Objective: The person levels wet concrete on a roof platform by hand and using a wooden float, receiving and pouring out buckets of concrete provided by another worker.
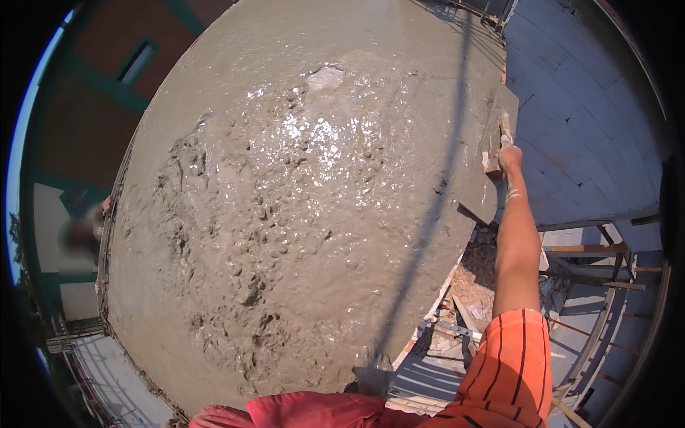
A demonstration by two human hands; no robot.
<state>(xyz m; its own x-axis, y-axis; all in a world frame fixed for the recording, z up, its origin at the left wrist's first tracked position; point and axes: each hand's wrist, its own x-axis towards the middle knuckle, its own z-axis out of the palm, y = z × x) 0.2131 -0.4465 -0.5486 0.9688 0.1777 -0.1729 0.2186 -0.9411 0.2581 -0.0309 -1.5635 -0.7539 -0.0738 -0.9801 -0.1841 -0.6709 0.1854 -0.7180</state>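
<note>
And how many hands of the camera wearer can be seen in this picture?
1: the right hand, gripping the handle of a long float at the right edge of the wet concrete. The left hand cannot be made out.

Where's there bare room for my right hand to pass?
Left of the long grey float in your right hand, wet grey concrete lies open across the dark diagonal shadow, though probably too soft to hold things. Crowded: around your striped orange sleeve, with wooden planks and reddish rubble.
</note>
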